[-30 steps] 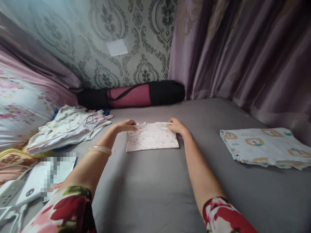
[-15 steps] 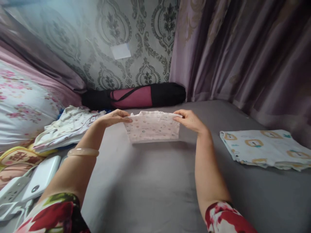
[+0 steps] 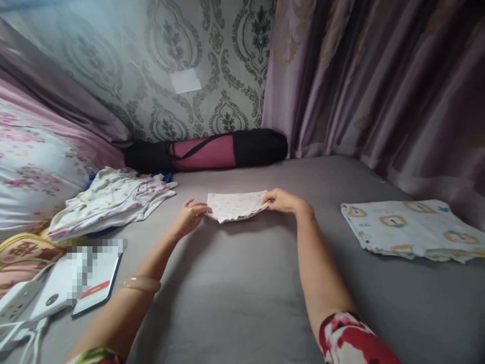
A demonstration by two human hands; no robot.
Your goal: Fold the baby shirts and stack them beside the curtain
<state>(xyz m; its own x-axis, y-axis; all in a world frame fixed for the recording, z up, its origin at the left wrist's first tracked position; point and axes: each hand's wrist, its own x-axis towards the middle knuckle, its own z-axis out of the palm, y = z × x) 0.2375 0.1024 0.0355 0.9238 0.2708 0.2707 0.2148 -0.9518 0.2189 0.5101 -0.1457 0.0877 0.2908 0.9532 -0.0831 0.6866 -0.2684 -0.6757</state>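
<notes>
A small pale garment [image 3: 238, 204] with a faint dotted print is folded into a narrow strip, its wavy edge facing me. My left hand [image 3: 191, 216] pinches its left end between thumb and fingers. At the other end, my right hand [image 3: 282, 200] grips the corner with fingers closed. The cloth is stretched between both hands, low over the grey bed sheet [image 3: 235, 283]; whether it touches the sheet I cannot tell.
Piled printed clothes [image 3: 113, 199] lie left, by a floral pillow [image 3: 34, 167]. Nearer are a phone [image 3: 96, 290], a white device [image 3: 56, 288] and a power strip [image 3: 15, 301]. A folded lion-print cloth [image 3: 413, 227] lies right. A black and pink bag [image 3: 204, 151] lies along the wall.
Both hands have come down and nearer with the garment. Its broad hanging panel now shows as a flatter, narrower strip. My left arm has shifted right, uncovering the phone.
</notes>
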